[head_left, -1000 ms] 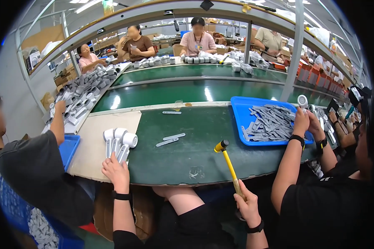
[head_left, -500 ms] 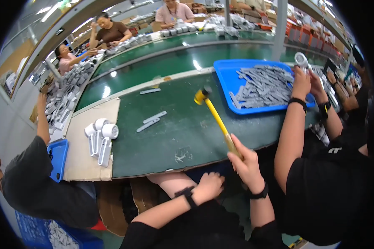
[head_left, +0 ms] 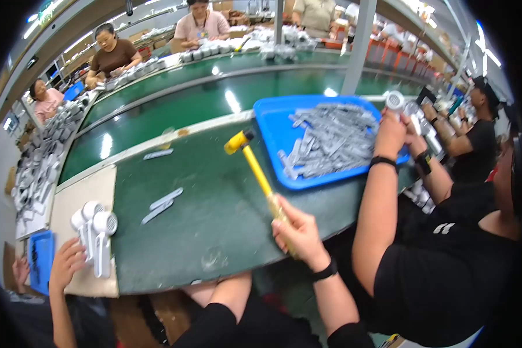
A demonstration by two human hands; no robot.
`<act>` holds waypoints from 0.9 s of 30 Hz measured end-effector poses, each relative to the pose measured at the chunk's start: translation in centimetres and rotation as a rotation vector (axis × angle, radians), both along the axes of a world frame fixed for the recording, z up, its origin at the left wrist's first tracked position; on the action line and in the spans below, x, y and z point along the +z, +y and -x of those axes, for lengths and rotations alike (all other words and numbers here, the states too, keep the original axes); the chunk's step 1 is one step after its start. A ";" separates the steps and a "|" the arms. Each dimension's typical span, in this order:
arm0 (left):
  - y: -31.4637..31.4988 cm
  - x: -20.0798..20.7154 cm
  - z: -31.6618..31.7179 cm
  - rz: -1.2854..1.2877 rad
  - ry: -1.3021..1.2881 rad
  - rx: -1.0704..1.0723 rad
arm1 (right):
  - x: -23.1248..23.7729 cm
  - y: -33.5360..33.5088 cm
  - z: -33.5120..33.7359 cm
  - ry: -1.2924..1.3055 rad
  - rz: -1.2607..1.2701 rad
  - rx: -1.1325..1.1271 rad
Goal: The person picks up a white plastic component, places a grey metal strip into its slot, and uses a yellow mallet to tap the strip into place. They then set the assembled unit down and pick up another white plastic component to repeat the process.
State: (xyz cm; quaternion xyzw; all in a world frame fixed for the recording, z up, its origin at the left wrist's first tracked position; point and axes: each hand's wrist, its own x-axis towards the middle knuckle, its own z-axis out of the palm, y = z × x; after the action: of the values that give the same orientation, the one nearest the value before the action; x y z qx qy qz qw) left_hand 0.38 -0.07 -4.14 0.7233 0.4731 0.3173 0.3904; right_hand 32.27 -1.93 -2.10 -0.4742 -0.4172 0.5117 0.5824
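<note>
My right hand (head_left: 297, 230) is closed around the handle of a yellow hammer (head_left: 255, 168), its fingers wrapped near the lower end. The hammer head is yellow with one black face and is raised above the green tabletop (head_left: 209, 220). My left forearm (head_left: 233, 297) runs to the table's front edge, where the hand is hidden. Left of the hammer lie two flat grey plastic strips (head_left: 162, 204), side by side, and a third strip (head_left: 158, 153) farther back. A blue tray (head_left: 272, 136) heaped with grey strips (head_left: 336, 139) stands right of the hammer head.
At left, a co-worker's hand (head_left: 68, 264) is beside white handheld fan parts (head_left: 102, 235) on a cardboard sheet (head_left: 87, 191). Another co-worker at right holds a similar round-headed part (head_left: 395, 101). A green conveyor (head_left: 156, 119) runs behind, with people beyond it.
My view has swung right, shifting the table leftward. My left hand has gone from view at the table edge. The left co-worker's hand now shows beside the white parts. The hammer remains in my right hand.
</note>
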 end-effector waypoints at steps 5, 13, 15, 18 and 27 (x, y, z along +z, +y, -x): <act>2.6 10.8 23.1 -0.040 0.045 0.055 | 0.7 -0.9 0.9 -0.005 -0.022 0.022; 9.8 -1.6 31.5 0.340 -0.450 -0.038 | -0.4 -0.3 0.8 0.052 -0.020 0.031; 10.0 -3.6 30.4 0.318 -0.425 -0.093 | -0.4 -0.4 0.3 0.048 -0.018 0.035; 10.1 -6.0 28.2 0.269 -0.373 -0.167 | 0.1 -0.4 0.2 0.015 0.021 0.014; 13.3 -12.5 15.9 0.039 -0.231 -0.426 | -0.4 -0.4 0.4 0.012 -0.015 0.065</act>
State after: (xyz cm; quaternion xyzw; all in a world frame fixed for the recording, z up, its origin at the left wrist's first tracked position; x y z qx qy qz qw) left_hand -15.52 13.24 -16.63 0.7580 0.2680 0.2993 0.5138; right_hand 31.90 -2.29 -2.48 -0.4530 -0.4326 0.5301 0.5716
